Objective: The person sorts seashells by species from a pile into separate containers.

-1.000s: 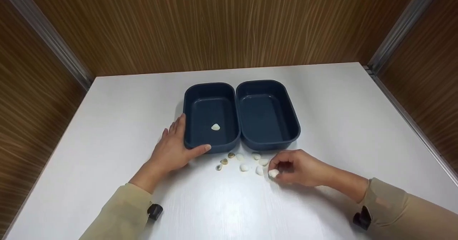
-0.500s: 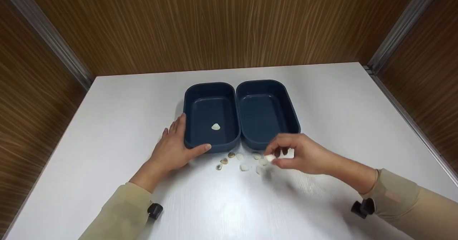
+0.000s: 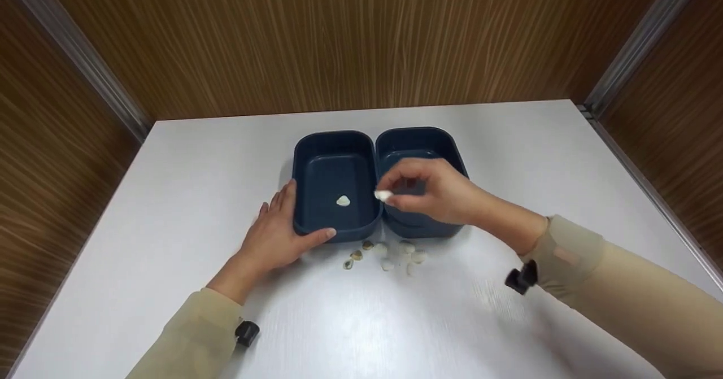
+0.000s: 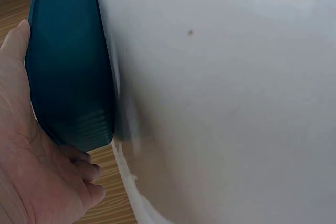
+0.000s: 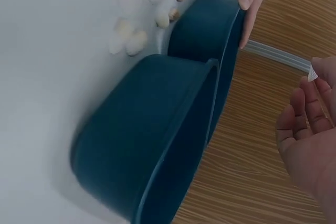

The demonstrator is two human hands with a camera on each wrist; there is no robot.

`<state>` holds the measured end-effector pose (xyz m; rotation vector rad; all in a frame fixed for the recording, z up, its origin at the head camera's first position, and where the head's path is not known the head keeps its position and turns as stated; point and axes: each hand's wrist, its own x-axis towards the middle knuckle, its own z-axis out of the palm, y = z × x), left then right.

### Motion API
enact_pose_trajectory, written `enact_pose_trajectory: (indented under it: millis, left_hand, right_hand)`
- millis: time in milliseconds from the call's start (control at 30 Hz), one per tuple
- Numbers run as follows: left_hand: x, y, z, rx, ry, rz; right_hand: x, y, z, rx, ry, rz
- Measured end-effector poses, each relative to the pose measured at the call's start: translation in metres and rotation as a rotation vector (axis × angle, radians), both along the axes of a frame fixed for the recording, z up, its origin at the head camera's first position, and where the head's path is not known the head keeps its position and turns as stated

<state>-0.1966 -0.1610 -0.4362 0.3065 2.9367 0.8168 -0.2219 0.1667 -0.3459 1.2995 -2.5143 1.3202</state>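
Two dark blue rectangular bins stand side by side on a white table. My left hand [image 3: 273, 233] rests against the near-left corner of the left bin [image 3: 337, 235], its fingers along the outer side and its thumb at the front rim. A white seashell [image 3: 343, 200] lies on that bin's floor. Above the inner edge of the right bin [image 3: 426, 232], my right hand [image 3: 438, 190] pinches another white seashell [image 3: 383, 195] between thumb and fingers. The right wrist view shows the pinched seashell [image 5: 312, 74] at the fingertips, away from the bins.
Several white shells [image 3: 417, 256] lie loose on the table before the bins. Left of them are a few small brown shells [image 3: 356, 255]. The white table [image 3: 214, 164] meets a wood-grain wall [image 3: 361, 40] behind, with more panels at both sides.
My right hand has lifted the white seashell off the table and carried it up and leftward, over the right bin. My left hand stays at the left bin.
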Motion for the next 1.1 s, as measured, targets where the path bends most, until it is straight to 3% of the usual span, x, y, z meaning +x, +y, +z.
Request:
enact_pose_trajectory:
  millis: [233, 600, 833, 1100]
  left_hand:
    - [-0.002, 0.002, 0.001, 0.002, -0.001, -0.001]
    - [-0.002, 0.003, 0.0, -0.002, 0.001, -0.009]
    - [-0.001, 0.002, 0.0, -0.007, -0.008, -0.007]
    - [-0.001, 0.001, 0.0, -0.008, -0.025, 0.0]
  right_hand:
    - [-0.026, -0.025, -0.002, 0.005, -0.061, -0.091]
    - [-0.061, -0.053, -0.021, 0.031, -0.132, -0.186]
    - [-0.071, -0.065, -0.034, 0.013, -0.171, -0.211]
    - [-0.078, -0.072, -0.045, 0.048, -0.152, -0.24]
